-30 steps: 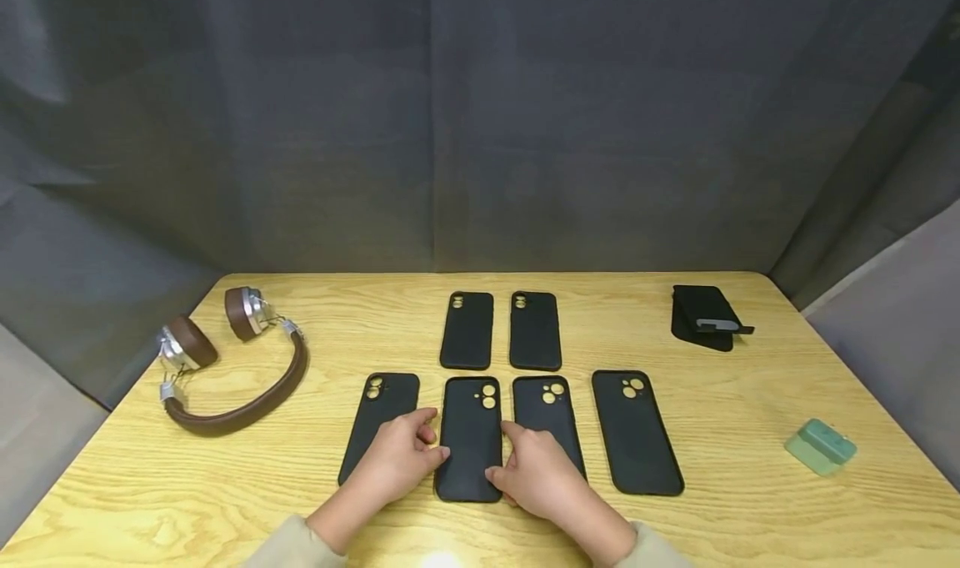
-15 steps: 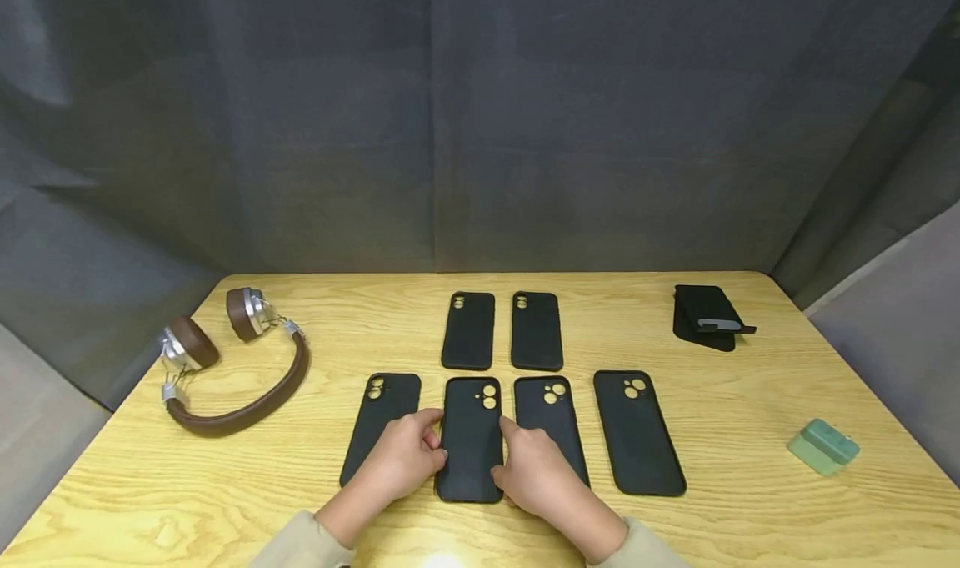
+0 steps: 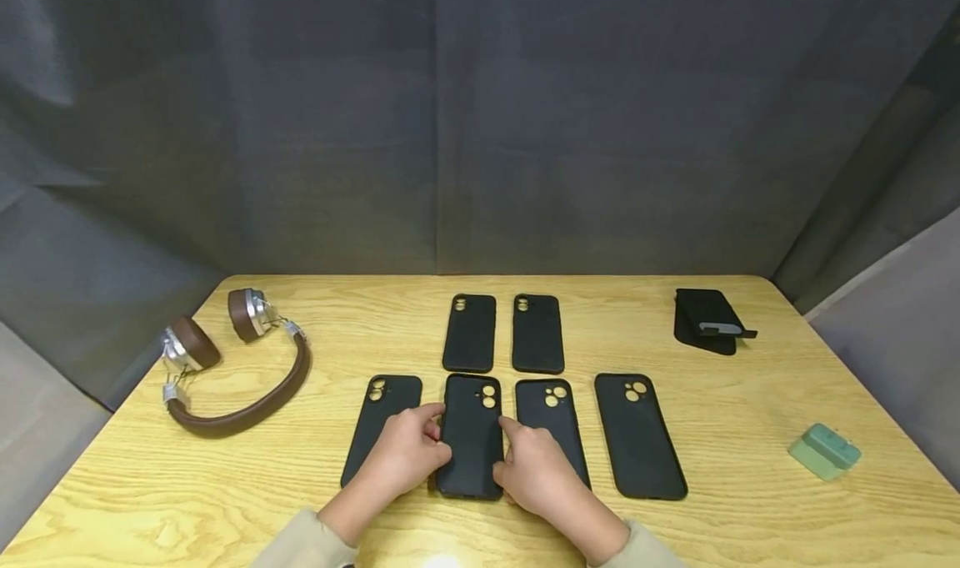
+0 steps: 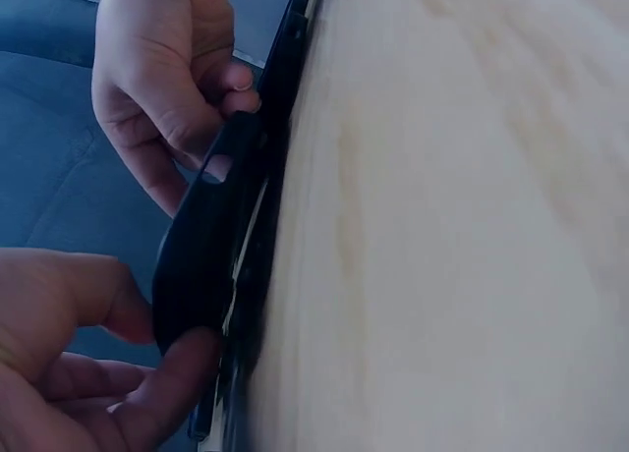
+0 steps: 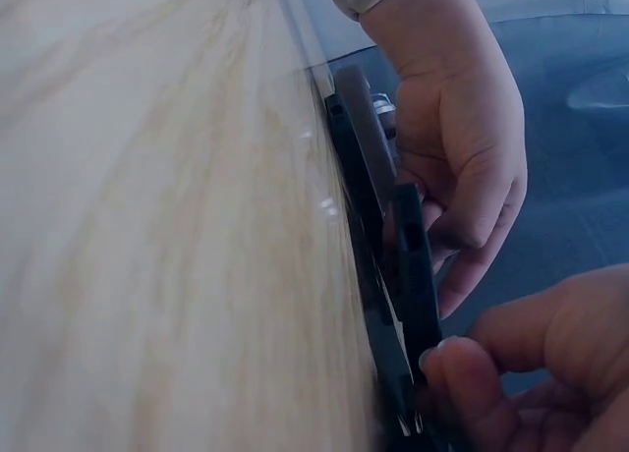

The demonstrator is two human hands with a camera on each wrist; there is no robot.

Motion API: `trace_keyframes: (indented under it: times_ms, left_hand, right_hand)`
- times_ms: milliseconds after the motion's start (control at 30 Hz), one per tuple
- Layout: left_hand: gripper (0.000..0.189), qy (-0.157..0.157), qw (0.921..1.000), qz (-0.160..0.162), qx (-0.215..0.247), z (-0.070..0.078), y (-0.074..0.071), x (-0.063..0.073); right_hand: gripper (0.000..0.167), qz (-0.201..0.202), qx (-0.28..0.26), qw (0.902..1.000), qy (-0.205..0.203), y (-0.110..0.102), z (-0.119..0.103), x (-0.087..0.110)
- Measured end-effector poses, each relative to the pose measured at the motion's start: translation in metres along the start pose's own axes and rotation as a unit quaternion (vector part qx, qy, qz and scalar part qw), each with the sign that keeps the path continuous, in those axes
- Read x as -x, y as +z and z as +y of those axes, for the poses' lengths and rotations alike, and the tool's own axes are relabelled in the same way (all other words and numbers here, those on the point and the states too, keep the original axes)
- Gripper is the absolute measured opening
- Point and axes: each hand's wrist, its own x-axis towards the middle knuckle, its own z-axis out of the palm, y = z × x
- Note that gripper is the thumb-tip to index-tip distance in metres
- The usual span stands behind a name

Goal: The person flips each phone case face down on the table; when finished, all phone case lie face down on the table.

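A black phone case [image 3: 471, 439], open side up with camera cutouts at its top right, sits in the middle of the front row between both hands. My left hand [image 3: 405, 449] pinches its left edge; my right hand [image 3: 534, 466] grips its right edge. In the left wrist view the case [image 4: 201, 246] stands a little off the wooden surface, the left hand's fingers [image 4: 182, 378] at its near end. The right wrist view shows the right thumb [image 5: 467, 373] against the case's edge. Another black case [image 3: 378, 422] lies partly under the left forearm, and one [image 3: 551, 422] is partly covered by the right hand.
A further case [image 3: 641, 434] lies at the row's right end. Two more cases, a left one [image 3: 469, 334] and a right one [image 3: 537, 334], form a back row. Brown headphones [image 3: 247, 409] lie left; a black stand-like object [image 3: 708, 318] and a green block [image 3: 828, 447] are right.
Both hands have closed in on the middle case's sides. The case has risen slightly from the table, and its lower edge now shows a shadow.
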Motion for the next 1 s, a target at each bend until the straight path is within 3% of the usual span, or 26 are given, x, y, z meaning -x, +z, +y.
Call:
trace_keyframes:
  times_ms: [367,700,1000]
  left_hand:
    - [0.056,0.005,0.9948,0.032,0.096,0.002,-0.012,0.011]
    - [0.052,0.014,0.9895,0.072,0.125,0.007,-0.021,0.016]
    - [0.05,0.013,0.9887,0.083,0.125,0.012,-0.025,0.022]
  right_hand:
    - [0.055,0.009,-0.034,0.9982,-0.048,-0.001,-0.001,-0.002]
    - [0.055,-0.009,-0.099,0.9938,-0.049,0.007,-0.003,-0.008]
    - [0.055,-0.038,-0.146,0.9877,-0.039,0.018,-0.006,-0.013]
